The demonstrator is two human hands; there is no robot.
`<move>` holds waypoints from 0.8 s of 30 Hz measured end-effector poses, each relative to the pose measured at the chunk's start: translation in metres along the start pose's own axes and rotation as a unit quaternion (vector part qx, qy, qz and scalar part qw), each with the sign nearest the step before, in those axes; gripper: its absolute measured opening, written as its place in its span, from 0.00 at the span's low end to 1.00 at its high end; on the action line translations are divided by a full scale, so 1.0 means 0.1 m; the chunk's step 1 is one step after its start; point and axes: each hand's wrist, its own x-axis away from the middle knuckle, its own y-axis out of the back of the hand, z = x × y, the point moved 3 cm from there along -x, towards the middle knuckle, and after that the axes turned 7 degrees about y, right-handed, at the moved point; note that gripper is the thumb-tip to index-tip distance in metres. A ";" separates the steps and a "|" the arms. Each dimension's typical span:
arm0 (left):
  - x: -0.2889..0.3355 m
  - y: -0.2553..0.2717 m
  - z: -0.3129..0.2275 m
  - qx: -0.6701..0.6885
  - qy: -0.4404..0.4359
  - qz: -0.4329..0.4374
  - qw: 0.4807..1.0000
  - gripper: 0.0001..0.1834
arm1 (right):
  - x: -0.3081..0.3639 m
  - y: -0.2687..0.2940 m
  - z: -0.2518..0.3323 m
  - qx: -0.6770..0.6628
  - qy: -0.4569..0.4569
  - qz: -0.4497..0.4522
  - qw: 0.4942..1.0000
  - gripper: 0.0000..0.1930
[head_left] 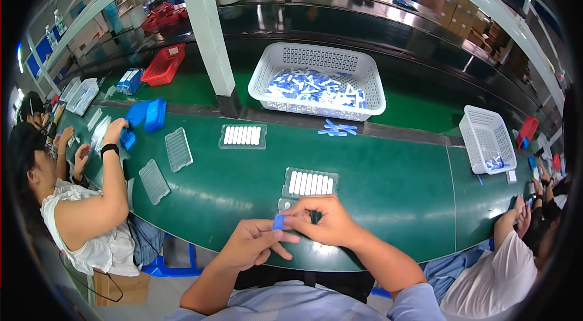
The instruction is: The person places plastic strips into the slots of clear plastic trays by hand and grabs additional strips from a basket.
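Observation:
Above the near edge of the table, both my hands meet around a small blue plastic piece [279,222]. My left hand [258,242] grips its lower end between thumb and finger, with the other fingers partly stretched out. The fingertips of my right hand [322,219] pinch it from the right side. My fingers hide part of the piece. A clear plastic tray [284,204] shows just behind my hands, mostly covered by them. Beyond it lies another clear tray holding a row of white sticks [311,183]. Farther off, a similar filled tray [243,137] rests to the left.
A large white basket [261,97] full of blue and white pieces stands ahead, with loose blue strips [337,128] before it. Clear trays [178,149] lie at left. Co-workers sit on both sides. A white post [206,30] rises beyond the table; a smaller basket [486,139] stands right.

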 end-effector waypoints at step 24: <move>0.11 0.14 0.27 0.037 -0.050 -0.094 0.994 0.20 | 0.03 0.03 -0.13 -0.051 -0.167 -0.078 0.982 0.05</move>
